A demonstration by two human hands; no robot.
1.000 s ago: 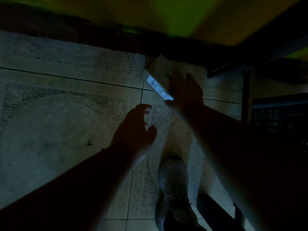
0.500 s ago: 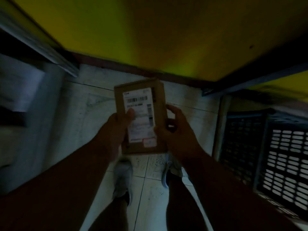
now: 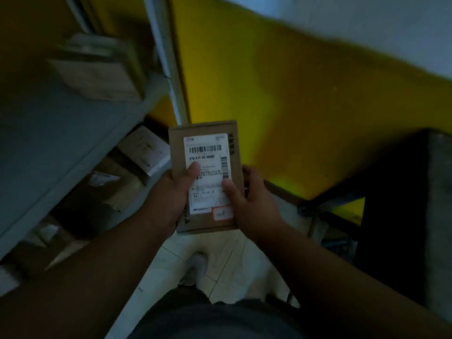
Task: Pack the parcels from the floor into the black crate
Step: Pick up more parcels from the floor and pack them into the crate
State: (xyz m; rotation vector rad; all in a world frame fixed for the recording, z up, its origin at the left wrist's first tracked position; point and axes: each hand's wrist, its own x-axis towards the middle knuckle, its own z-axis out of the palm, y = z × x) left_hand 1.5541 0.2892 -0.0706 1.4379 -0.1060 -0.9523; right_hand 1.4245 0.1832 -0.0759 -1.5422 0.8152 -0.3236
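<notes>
A flat brown cardboard parcel [image 3: 208,133] with a white barcode label faces me, held upright at chest height in the middle of the view. My left hand [image 3: 171,194] grips its left edge, thumb pressed on the label. My right hand [image 3: 252,199] holds the right edge, thumb on the label's lower right. The black crate [image 3: 340,243] shows only as a dark sliver at the lower right, mostly hidden behind a dark surface.
A grey metal shelf [image 3: 61,148] stands at the left with a carton [image 3: 97,69] on top and several parcels [image 3: 144,148] on the level below. A yellow wall [image 3: 293,94] is ahead. Pale floor tiles [image 3: 232,265] and my shoe [image 3: 197,267] lie below.
A second ago my hands reached for the parcel on the floor. Both hands have since lifted it, and my view has swung up and left toward the shelf.
</notes>
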